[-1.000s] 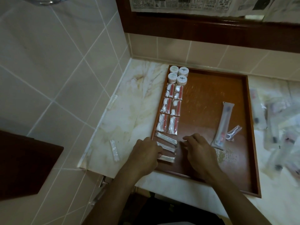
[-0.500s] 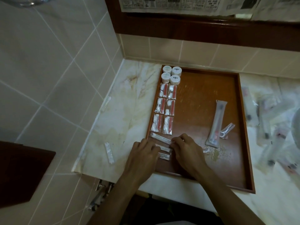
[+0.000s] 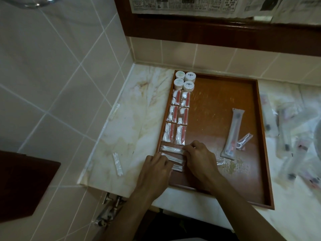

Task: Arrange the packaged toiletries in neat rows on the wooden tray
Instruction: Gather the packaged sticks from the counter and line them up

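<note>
Now closer together than a second ago: both hands converged on the swab packets (image 3: 172, 150) at the near left corner of the wooden tray (image 3: 217, 101). Right hand (image 3: 201, 158) shifted left, fingertips pressing the packet ends; left hand (image 3: 159, 165) flat against the opposite ends. Neither grip clamped, fingers relaxed. Likely squaring the row below the red sachets (image 3: 177, 117). Toothbrush pack (image 3: 232, 133) unplaced mid-tray; stray packet (image 3: 117, 164) on the desk (image 3: 139, 105).
</note>
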